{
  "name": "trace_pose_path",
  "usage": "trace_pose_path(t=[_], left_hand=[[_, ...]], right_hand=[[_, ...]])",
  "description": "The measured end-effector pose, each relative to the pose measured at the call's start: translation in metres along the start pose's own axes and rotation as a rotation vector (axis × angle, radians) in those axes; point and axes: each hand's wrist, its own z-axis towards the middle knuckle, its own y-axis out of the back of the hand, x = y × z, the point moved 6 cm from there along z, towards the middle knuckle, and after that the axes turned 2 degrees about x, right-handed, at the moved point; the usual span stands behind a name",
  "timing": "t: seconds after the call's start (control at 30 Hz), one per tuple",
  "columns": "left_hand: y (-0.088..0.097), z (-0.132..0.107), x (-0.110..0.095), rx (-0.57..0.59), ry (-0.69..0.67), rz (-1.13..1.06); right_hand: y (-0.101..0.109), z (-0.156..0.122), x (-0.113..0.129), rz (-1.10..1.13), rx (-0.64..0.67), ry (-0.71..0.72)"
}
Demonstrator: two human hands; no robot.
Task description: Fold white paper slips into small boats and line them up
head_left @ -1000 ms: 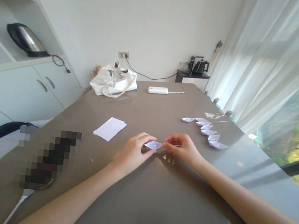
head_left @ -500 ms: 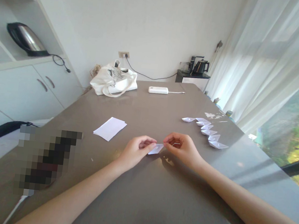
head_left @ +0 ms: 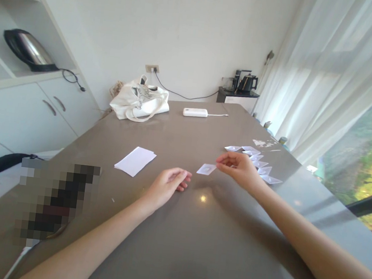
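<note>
Between the thumb and fingertips of my right hand [head_left: 238, 167] is the right tip of a small white folded paper boat [head_left: 206, 169], held over the table. My left hand [head_left: 170, 184] is just left of the boat and apart from it, fingers loosely bent and holding nothing. Several finished paper boats [head_left: 270, 180] stand in a staggered row beyond my right hand, which partly covers them. To the left lies a small stack of white paper sheets [head_left: 135, 161].
On the grey-brown table [head_left: 174, 245] are a white bag [head_left: 140, 100], a white power bank [head_left: 195, 112] with a short cable, and paper scraps [head_left: 263, 144]. A blurred-out dark object [head_left: 60, 206] with a white cable lies at the left. Sheer curtains [head_left: 317, 74] hang at the right.
My left hand has let go of the paper boat. My right hand has carried it away, up and to the right in the picture, toward the row of boats.
</note>
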Motion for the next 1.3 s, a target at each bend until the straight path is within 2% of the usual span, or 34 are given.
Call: trace_pose_path(t=[0.1,0.17,0.23,0.3,0.4,0.73,1.0,1.3], left_hand=[[-0.002,0.0,0.002,0.023,-0.001,0.036],[-0.004,0.001,0.003,0.041,-0.011,0.067],[-0.005,0.001,0.005,0.048,-0.016,0.095],[-0.006,0.002,0.006,0.05,-0.016,0.117],[-0.006,0.004,0.007,0.051,-0.018,0.136],[-0.007,0.008,0.01,0.072,0.01,0.224],[-0.006,0.012,0.017,0.072,0.039,0.226],[-0.008,0.01,0.009,0.074,0.051,0.227]], right_hand=[[0.041,0.015,-0.015,-0.052,-0.122,-0.077],[0.067,0.021,-0.024,-0.189,-0.219,-0.113],[0.084,0.024,-0.033,-0.313,-0.277,-0.157],[0.094,0.027,-0.041,-0.418,-0.285,-0.204],[0.098,0.032,-0.052,-0.476,-0.277,-0.302],[0.095,0.044,-0.071,-0.545,-0.292,-0.39],[0.096,0.045,-0.072,-0.586,-0.322,-0.382],[0.094,0.046,-0.071,-0.659,-0.332,-0.326]])
